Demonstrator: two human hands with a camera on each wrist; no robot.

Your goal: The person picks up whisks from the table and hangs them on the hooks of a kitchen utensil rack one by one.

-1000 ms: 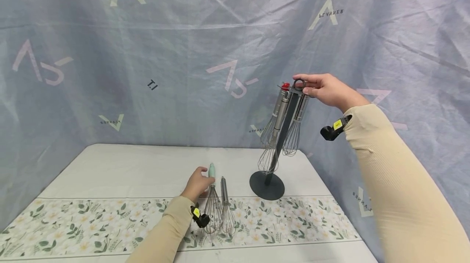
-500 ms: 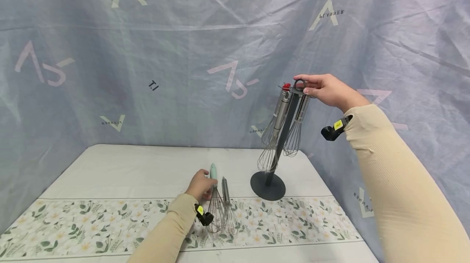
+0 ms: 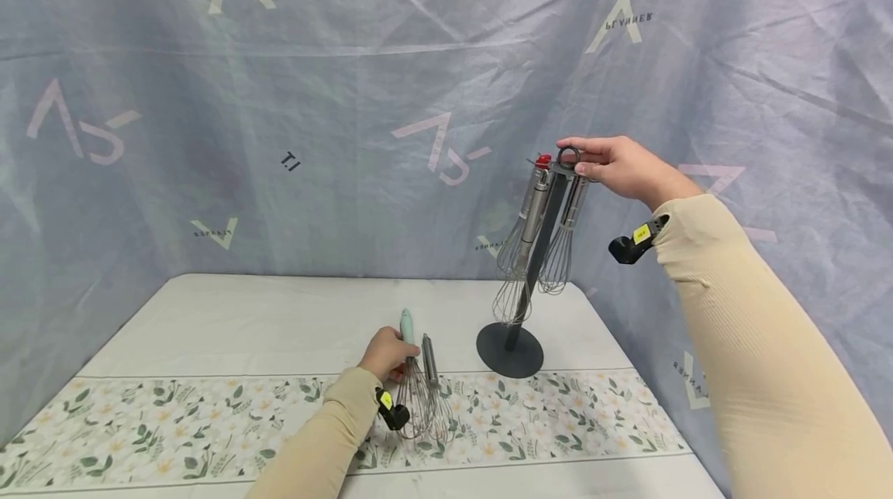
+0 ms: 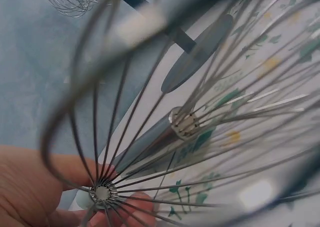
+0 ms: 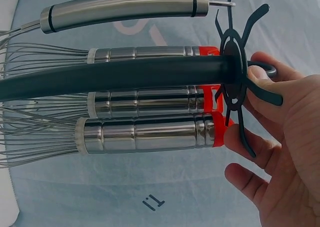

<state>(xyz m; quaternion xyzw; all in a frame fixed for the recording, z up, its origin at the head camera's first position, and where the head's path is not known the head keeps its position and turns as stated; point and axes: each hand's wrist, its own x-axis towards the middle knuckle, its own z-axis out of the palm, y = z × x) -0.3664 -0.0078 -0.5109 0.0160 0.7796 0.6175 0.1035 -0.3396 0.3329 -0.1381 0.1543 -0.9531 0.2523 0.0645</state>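
In the head view my left hand (image 3: pixel 389 352) pinches a whisk with a mint-green handle (image 3: pixel 407 323), low on the handle where the wires begin. Its wires (image 4: pixel 101 193) fan out across the left wrist view. Just to its right lies a second whisk with a steel handle (image 3: pixel 429 359). My right hand (image 3: pixel 623 166) holds the top of a dark hanging utensil stand (image 3: pixel 510 350), thumb and fingers at the ring (image 5: pixel 270 68) over its hooks. Several steel-handled whisks (image 5: pixel 150 134) hang from these hooks, some with red ends. The stand's pole looks tilted in the head view.
The white table (image 3: pixel 265 321) carries a floral band (image 3: pixel 209 425) across its front part. A grey-blue printed curtain (image 3: pixel 335 135) hangs behind and along both sides. The hanging whisks reach down close to the stand's round base.
My left hand has shifted slightly right and its fingers have come in on the mint-handled whisk. The right hand stays on the stand's top.
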